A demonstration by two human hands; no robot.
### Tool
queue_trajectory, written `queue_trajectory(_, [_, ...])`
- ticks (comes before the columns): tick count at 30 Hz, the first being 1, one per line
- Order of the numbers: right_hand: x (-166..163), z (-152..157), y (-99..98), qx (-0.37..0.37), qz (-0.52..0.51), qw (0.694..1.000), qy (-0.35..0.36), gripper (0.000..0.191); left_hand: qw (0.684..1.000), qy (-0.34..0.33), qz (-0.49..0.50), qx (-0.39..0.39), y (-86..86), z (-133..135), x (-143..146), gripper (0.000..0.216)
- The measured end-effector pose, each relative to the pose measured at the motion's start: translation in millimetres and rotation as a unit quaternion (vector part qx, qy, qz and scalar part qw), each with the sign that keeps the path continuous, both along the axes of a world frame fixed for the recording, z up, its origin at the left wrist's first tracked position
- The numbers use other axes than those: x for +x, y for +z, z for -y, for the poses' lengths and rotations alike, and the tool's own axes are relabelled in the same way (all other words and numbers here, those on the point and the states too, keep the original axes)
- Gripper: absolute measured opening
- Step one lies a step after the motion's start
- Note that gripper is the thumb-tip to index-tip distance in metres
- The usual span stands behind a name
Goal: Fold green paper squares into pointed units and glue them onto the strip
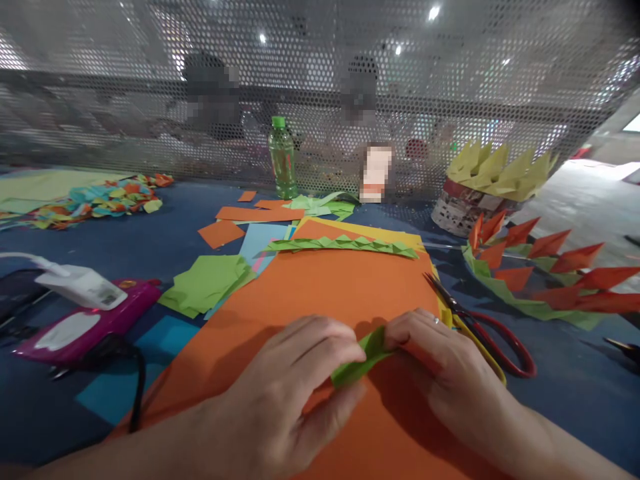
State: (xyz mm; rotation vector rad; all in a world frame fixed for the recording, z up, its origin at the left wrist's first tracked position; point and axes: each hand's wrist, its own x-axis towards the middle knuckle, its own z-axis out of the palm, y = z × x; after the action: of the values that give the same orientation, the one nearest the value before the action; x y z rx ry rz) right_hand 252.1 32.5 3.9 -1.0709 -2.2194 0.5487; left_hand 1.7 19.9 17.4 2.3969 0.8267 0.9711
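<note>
Grasping one green slip [350,372] with two hands, fingers of the left hand [295,380] pressing its near end, fingers of the right hand [445,360] gripping its far end. Holding it over the near half of one orange sheet [350,287]. Wearing one ring [436,321] on the right hand. Facing one green chain [345,244] across the sheet's far part, and one bottle [283,160] beyond. Having one pair of scissors [457,307] at the sheet's right edge, and two crowns farther right: one yellow-spiked crown [500,170], one orange-spiked crown [600,277]. Having four orange scraps [260,213], one pile of green paper [205,283], one charger [85,283] and one magenta box [137,298] on the left.
</note>
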Motion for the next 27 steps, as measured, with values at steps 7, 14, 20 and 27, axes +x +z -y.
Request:
queue_trajectory(7, [5.4, -3.0, -8.4, 0.029, 0.010, 0.999, -0.017, 0.026, 0.995, 0.019, -0.099, 0.023, -5.9, -6.1, 3.4, 0.030])
queue_trajectory(14, [-3.1, 1.1, 1.7, 0.105, 0.055, 0.993, 0.027, 0.025, 0.991, 0.020, -0.098, 0.091, -10.9, -6.3, 5.0, 0.020])
queue_trajectory(20, [-11.0, 7.2, 12.3, 0.152, 0.094, 0.977, 0.115, 0.023, 0.990, 0.024, -0.105, 0.086, -10.0, -2.7, 5.1, 0.022])
queue_trajectory(27, [-1.5, -0.6, 3.4, 0.129, 0.091, 0.985, 0.066, 0.025, 0.987, 0.010, -0.121, 0.102, -5.3, -1.8, 8.3, 0.023])
